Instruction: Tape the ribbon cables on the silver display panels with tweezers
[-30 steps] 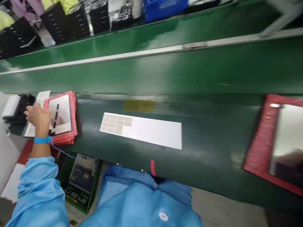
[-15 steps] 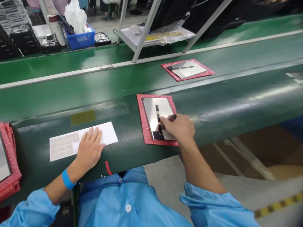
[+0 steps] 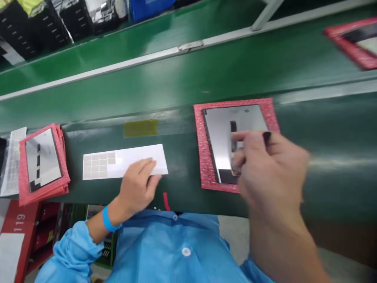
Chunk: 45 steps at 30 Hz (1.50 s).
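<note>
My left hand rests on the right part of a white label sheet, its fingers lying over the paper. Rows of small grey labels fill the sheet's left end. My right hand, smeared by motion, is over a silvery display panel, thumb and forefinger curled toward each other. Whatever is between those fingertips, if anything, is too blurred to name. A dark flex strip runs down the panel's back, partly behind the fingers. Under the panel lies a pink bubble-wrap bag.
At left, another panel lies on stacked pink bags, beside more label sheets. Yellow tape is stuck to the green bench. Another bagged panel is at far right. Black trays stand behind the rail.
The view has swung left and down, bringing the stacked bags into sight. My right hand has come up off the flex strip toward the camera. My left hand stays on the label sheet.
</note>
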### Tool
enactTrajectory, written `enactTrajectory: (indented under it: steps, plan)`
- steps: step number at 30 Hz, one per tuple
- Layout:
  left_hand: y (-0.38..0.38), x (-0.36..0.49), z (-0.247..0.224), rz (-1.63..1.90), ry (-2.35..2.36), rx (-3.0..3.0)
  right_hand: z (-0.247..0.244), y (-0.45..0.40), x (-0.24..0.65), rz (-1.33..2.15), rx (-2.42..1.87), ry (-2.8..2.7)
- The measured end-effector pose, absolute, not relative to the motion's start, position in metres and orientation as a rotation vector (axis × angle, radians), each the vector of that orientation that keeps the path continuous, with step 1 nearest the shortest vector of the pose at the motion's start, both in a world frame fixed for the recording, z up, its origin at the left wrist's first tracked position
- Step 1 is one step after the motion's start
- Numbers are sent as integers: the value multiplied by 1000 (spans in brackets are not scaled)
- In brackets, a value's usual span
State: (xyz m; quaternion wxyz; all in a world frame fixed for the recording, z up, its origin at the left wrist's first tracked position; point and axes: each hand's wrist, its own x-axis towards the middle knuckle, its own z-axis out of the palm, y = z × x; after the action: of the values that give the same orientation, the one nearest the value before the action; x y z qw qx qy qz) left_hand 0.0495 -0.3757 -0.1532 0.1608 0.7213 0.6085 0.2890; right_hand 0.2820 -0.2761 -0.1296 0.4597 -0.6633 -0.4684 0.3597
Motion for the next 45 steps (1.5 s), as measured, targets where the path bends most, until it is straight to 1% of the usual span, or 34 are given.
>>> enactTrajectory:
  steps: [1,2,4,7,9,13,15,19,22,24,27,38,45]
  plan:
    - [-379,60,-147,915,1663,1944,-124,-287,262,1138,-1387,-1040]
    - [-382,69,-142,968,1590,1823,-119,-297,242,1310,-1198,-942]
    - [-387,80,-132,997,1509,1584,-115,-314,207,1503,-955,-803]
    - [-392,77,-124,1021,1548,1285,-122,-325,182,1568,-832,-795]
    - [-392,66,-123,1028,1579,1173,-131,-320,183,1577,-802,-971]
    - [-371,44,-123,952,1615,1246,-143,-283,204,1673,-780,-1409]
    - [-344,35,-127,921,1624,1432,-146,-254,211,1609,-879,-1433]
    - [-275,24,-149,864,1792,1884,-163,-196,209,1305,-1108,-1243]
    - [-244,22,-169,685,1911,2076,-184,-174,202,1260,-1188,-1148]
    - [-240,23,-178,627,1917,2129,-193,-172,200,1238,-1214,-1109]
    - [-243,24,-183,672,1896,2123,-196,-176,203,1205,-1225,-1104]
    - [-245,27,-180,712,1849,2080,-183,-184,203,1097,-1242,-1199]
    - [-244,28,-175,661,1845,2064,-180,-184,202,1127,-1251,-1230]
